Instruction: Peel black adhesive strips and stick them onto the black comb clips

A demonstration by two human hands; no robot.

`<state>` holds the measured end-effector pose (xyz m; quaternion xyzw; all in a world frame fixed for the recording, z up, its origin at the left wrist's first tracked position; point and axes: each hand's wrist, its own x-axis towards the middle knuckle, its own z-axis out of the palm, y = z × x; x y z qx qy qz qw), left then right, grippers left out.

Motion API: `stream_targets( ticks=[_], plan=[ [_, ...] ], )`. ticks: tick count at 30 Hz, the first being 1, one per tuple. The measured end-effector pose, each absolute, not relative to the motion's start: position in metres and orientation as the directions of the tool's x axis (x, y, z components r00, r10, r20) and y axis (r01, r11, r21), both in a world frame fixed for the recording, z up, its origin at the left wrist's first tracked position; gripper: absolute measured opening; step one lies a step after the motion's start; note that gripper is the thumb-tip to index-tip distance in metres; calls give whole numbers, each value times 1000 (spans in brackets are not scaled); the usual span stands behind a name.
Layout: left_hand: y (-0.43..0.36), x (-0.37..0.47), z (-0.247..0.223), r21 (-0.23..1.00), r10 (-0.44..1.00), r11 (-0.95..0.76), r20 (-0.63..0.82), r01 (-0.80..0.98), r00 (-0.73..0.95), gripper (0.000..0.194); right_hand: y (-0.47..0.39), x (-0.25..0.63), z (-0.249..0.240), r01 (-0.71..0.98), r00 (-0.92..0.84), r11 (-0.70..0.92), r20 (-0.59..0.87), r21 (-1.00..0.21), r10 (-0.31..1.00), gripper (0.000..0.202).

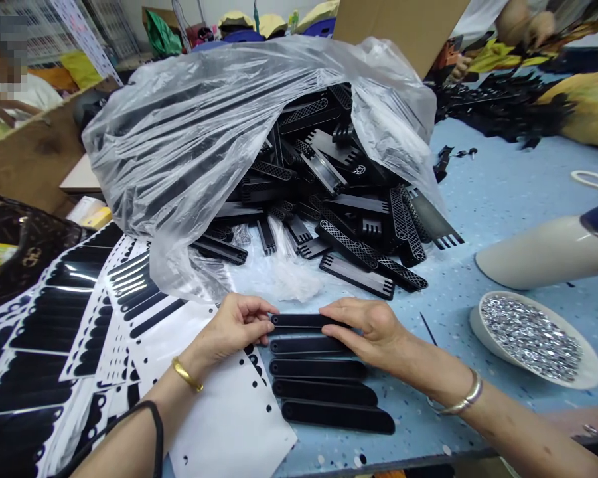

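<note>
A long black strip-shaped piece (299, 321) lies between my hands at the top of a column of similar pieces. My left hand (241, 325) pinches its left end, and my right hand (366, 326) grips its right end between thumb and fingers. Below it, several more black pieces (336, 415) lie side by side, one under another, on the blue table. Beyond my hands, a clear plastic bag (179, 133) lies open, with a heap of black plastic parts (348, 242) spilling out, some with comb-like ends and some with a mesh pattern.
Sheets with black die-cut shapes (44, 318) cover the left side, beside a brown bag (20, 245). At right stand a bowl of small shiny pieces (532, 338) and a grey-white container (542, 252). Another person's hand (540, 30) shows at the upper right.
</note>
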<state>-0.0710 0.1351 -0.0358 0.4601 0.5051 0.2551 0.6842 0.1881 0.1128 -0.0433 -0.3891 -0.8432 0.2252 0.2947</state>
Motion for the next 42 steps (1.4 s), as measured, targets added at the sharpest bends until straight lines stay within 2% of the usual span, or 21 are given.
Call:
stream_targets(
  ticks=[6, 12, 18, 24, 29, 33, 38, 42],
  plan=[
    [140, -66, -37, 888, 836, 422, -458, 180, 302, 32, 112, 185, -40, 528, -530, 599, 318, -602, 786, 17],
    [140, -63, -32, 873, 825, 414, -480, 258, 300, 20, 112, 185, -42, 523, -528, 610, 335, -596, 780, 17],
    [137, -61, -30, 873, 851, 286, -421, 395, 315, 12, 111, 183, -46, 539, -507, 597, 336, -595, 794, 16],
    [132, -65, -39, 885, 902, 100, -273, 455, 334, 13, 111, 182, -48, 556, -503, 589, 327, -587, 800, 15],
    [134, -71, -35, 910, 841, 237, -367, 339, 398, 24, 112, 181, -44, 574, -508, 571, 291, -586, 810, 13],
    [134, -71, -36, 921, 846, 258, -361, 293, 392, 26, 112, 180, -43, 586, -501, 549, 265, -597, 824, 14],
    [134, -69, -42, 895, 877, 165, -325, 414, 353, 23, 112, 182, -45, 576, -488, 541, 273, -613, 829, 15],
    [131, -67, -39, 876, 908, 32, -227, 481, 353, 33, 113, 182, -48, 561, -493, 567, 306, -604, 814, 17]
  ],
)
